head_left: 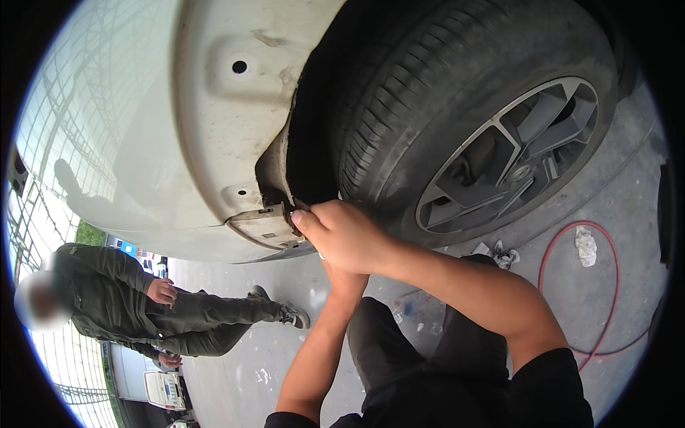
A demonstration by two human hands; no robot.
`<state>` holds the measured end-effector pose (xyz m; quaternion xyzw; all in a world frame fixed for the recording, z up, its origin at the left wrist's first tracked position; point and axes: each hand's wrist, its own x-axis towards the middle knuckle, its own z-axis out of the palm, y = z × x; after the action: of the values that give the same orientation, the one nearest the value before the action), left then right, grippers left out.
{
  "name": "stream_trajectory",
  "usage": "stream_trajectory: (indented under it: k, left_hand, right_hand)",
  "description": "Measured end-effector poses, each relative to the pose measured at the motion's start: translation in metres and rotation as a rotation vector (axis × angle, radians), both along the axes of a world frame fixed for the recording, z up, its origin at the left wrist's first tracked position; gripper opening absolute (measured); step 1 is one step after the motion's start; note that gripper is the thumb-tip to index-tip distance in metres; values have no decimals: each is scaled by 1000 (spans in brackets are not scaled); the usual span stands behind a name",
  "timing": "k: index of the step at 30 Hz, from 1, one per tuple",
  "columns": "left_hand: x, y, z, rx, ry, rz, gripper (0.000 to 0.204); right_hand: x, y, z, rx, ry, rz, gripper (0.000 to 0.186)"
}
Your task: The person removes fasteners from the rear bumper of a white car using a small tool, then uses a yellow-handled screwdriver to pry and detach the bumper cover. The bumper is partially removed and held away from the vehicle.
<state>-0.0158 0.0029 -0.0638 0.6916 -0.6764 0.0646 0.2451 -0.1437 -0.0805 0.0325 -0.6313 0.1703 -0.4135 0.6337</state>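
White painted metal of a car body (246, 135) fills the upper left, its glossy outer side mirroring a latticed roof and its scuffed inner flange pierced by round holes. Close beside it stands a black tyre (428, 121) around a dark and silver alloy wheel (492, 135). Grey floor (221, 381) spreads below, marked with pale spots.

At the left, a person in dark work clothes (118, 299) faces the car, head blurred. The wearer's bare forearms, in short black sleeves, meet near the lower end of the wheel arch. There the right hand (342, 232) lies uppermost, fingers curled and thumb against the end of a pale corner piece (262, 230); whether they pinch it is hidden. The left hand (347, 278) is directly beneath, its fingers mostly covered, so its grasp cannot be told. The corner piece sits at the lower end of the flange, between the body and the tyre, a narrow seam along its edge.

A red hose (618, 282) loops on the floor at the right, near a crumpled white wad (586, 246). Farther off, behind the person, is a parked white vehicle (164, 390); its markings are illegible. Smallest, the hub cap (521, 172) carries a mark too tiny to make out.
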Motion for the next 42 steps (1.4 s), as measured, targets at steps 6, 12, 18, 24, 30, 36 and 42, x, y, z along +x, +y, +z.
stream_trajectory:
  k: [6,12,18,24,30,36,42]
  left_hand:
    - [2,-4,0,-82,120,74,35]
    - [7,-5,-5,-83,170,43,35]
    - [1,-5,-1,-102,117,59,33]
    - [3,-3,-3,-88,74,86,32]
    - [4,0,-6,-40,86,87,30]
    - [16,2,-11,-32,-107,206,27]
    - [3,-2,-5,-73,13,91,25]
  right_hand:
    - [27,9,-27,-645,94,-824,27]
    - [12,12,-19,-204,57,-426,35]
    - [-14,3,3,182,-79,79,45]
    - [-17,-1,7,203,-44,176,46]
    - [-17,-6,8,163,-14,212,46]
    - [-9,-7,8,459,-116,452,44]
    - [-1,1,-3,-77,-91,-71,33]
